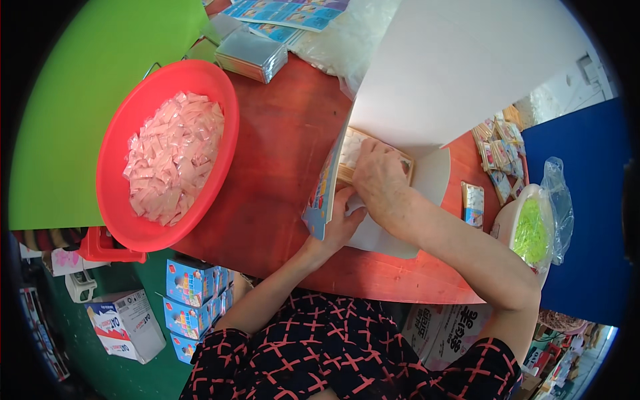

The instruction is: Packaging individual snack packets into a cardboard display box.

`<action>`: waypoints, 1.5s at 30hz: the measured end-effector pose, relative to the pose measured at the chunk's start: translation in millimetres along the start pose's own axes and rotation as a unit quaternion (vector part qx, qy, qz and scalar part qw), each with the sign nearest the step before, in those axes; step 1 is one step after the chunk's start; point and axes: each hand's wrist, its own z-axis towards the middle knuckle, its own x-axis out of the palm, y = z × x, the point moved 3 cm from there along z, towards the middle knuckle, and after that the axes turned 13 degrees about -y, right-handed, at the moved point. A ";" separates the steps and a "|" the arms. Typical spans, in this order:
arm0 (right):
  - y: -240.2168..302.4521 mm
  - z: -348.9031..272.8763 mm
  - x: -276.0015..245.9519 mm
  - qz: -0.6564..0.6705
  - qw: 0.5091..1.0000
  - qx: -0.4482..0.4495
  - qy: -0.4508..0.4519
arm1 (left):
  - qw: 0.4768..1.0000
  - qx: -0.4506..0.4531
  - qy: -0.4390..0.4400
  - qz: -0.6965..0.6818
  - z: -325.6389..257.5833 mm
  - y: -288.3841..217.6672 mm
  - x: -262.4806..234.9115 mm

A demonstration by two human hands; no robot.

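A cardboard display box (pixel 322 200), white inside and printed blue outside, stands open on the red table. My left hand (pixel 338 225) grips its near left wall, the fingers along the printed side and the thumb inside. My right hand (pixel 383 179) reaches into the box with its fingers curled down around small flat packets (pixel 351 148). Packet edges show on both sides of this hand; its fingertips are hidden. To the right of the box lies a small stack of similar packets (pixel 473 203).
A red basin (pixel 230 133) of pink sachets stands on the left. Silvery flat packs (pixel 252 56) and printed sheets (pixel 287 13) lie at the back. More packets (pixel 499 150) are heaped at right, beside a white tub (pixel 505 223) of green sachets. Printed blue boxes (pixel 189 283) are stacked below the table.
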 end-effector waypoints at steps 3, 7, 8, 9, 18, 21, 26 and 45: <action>4.0 2.6 14.0 -0.036 0.997 -0.028 -0.059 | 1.000 0.017 -0.018 -0.014 2.2 8.4 2.4; 4.4 13.3 31.2 -0.010 0.994 -0.001 -0.107 | 0.997 0.024 -0.041 -0.055 7.2 24.7 5.5; 8.0 13.4 28.4 -0.011 0.994 0.003 -0.108 | 0.998 -0.019 -0.019 -0.063 9.7 22.1 1.5; 12.9 11.4 24.3 -0.022 0.993 0.028 -0.114 | 0.998 -0.016 -0.017 -0.062 11.4 25.4 -2.3; 11.5 44.2 42.0 -0.066 0.981 -0.036 -0.177 | 0.982 0.135 0.024 0.132 4.9 13.9 -6.1; 7.8 48.7 48.1 -0.089 0.971 -0.058 -0.216 | 0.973 0.158 0.001 0.169 3.9 7.9 -6.6; 2.5 44.7 41.6 -0.097 0.974 -0.048 -0.201 | 0.971 0.185 0.037 0.149 8.4 -12.1 -1.1; -72.0 -84.6 49.8 0.396 0.638 0.342 -0.565 | 0.963 0.190 -0.007 0.190 63.0 17.2 -48.2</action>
